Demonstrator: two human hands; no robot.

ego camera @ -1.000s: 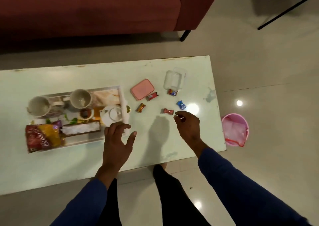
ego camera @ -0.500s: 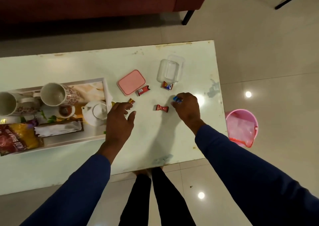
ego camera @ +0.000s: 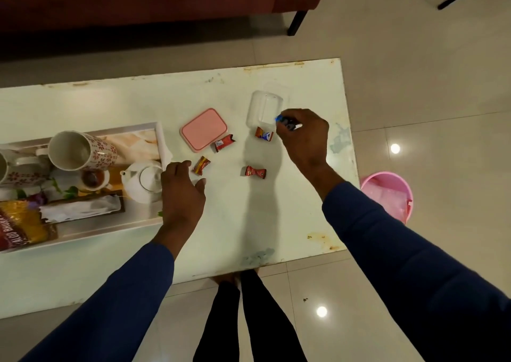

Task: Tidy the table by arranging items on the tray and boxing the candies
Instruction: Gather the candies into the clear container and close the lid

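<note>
The right hand (ego camera: pixel 304 137) pinches a blue-wrapped candy (ego camera: pixel 279 118) at the clear plastic box's (ego camera: pixel 265 109) four-o'clock edge. The left hand (ego camera: pixel 181 192), fingers spread and empty, hovers at seven o'clock of a red-and-yellow candy (ego camera: pixel 201 165).

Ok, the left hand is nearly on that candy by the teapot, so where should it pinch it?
Pinch the orange-red candy across its plump middle, coming straight down from above. It lies flat and slanted on the table, twisted ends pointing up-right and down-left, so the left hand should close thumb and forefinger across its narrow sides, probably steadier than those flimsy ends.
</note>
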